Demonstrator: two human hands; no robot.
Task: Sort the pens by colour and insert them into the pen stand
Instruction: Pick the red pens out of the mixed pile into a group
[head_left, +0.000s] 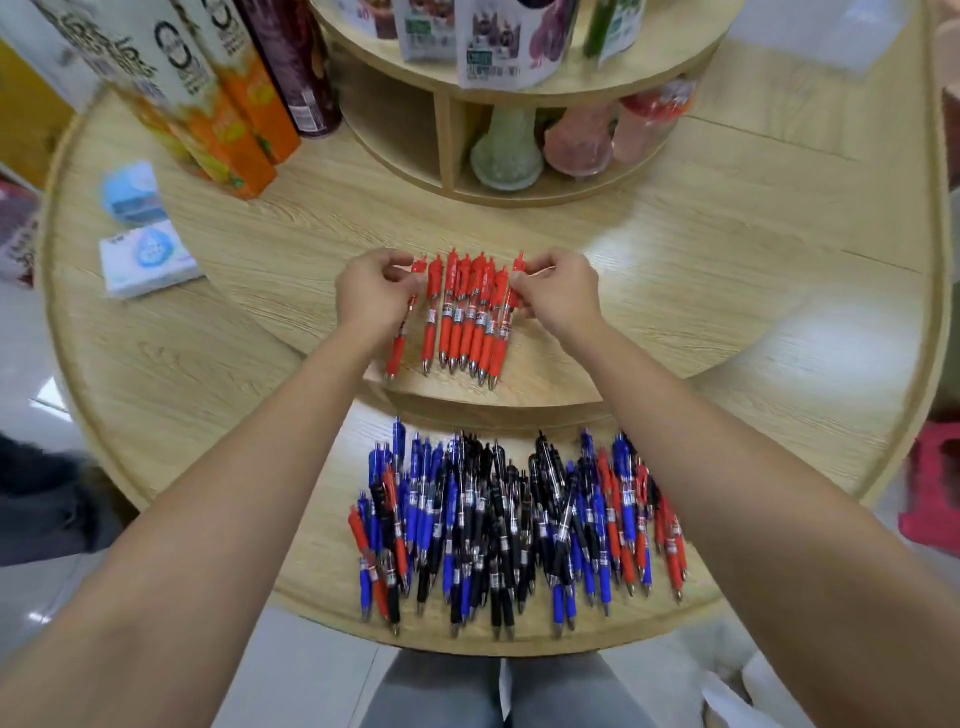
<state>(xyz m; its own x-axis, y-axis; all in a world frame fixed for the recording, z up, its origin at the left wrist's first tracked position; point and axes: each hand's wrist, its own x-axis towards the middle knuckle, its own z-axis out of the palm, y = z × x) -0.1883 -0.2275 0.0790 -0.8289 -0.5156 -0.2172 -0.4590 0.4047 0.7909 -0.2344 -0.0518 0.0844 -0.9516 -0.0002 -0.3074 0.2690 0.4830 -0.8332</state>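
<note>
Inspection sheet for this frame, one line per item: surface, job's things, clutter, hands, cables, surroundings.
Surface: tiered round wooden shelf, light wood.
Job's things: red pens in a row on the upper tier; mixed pile of blue, black and red pens on the lower tier; no pen stand seen.
Clutter: juice cartons, tissue packs, vases in a cubby.
Hands: left hand and right hand pinch the row's outermost pens at the clip ends.
Cables: nothing seen.
Surroundings: tiled floor.

The left hand and right hand are bare, and so are the forearms. The person wears grey trousers.
</note>
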